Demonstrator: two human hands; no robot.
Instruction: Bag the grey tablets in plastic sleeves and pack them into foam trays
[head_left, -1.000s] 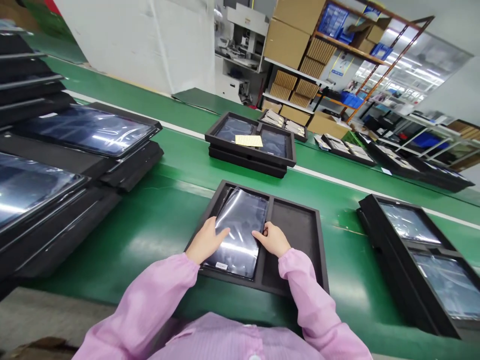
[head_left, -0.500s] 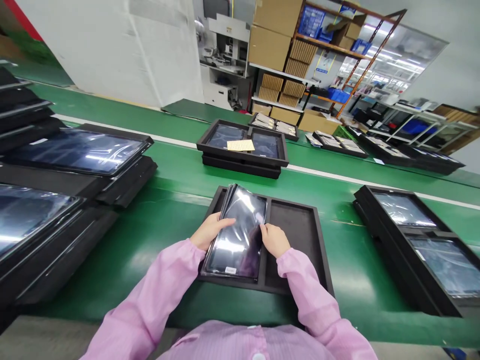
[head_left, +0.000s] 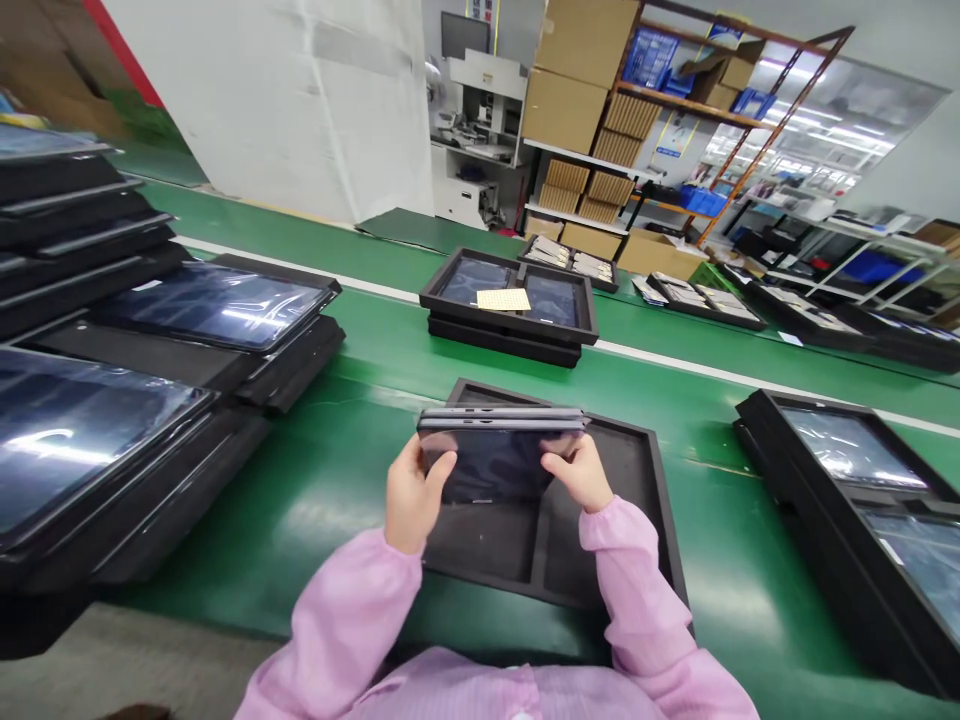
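Observation:
Between my two hands is a small stack of tablets (head_left: 495, 465), raised above a black tray and tilted so that their thin edges face up. My left hand (head_left: 415, 490) grips the stack at its left end, thumb on the dark glossy face. At the right end my right hand (head_left: 581, 472) holds it the same way, thumb in front and fingers behind. Beneath lies the black two-compartment tray (head_left: 671, 530), its compartments showing bare floor where they are not hidden by the tablets and my arm.
Trays with screens (head_left: 277, 300) are piled on the left of the green bench (head_left: 337, 540). Another tray stack (head_left: 817, 500) stands at right. Ahead, stacked trays (head_left: 510, 335) carry a yellow sticker sheet (head_left: 503, 300). Trays of pale parts (head_left: 705, 302) sit farther back.
The tablets have come up out of the tray's left compartment and turned from lengthwise to crosswise, edges up. Both hands have shifted to the ends of the stack. The view has swung slightly left.

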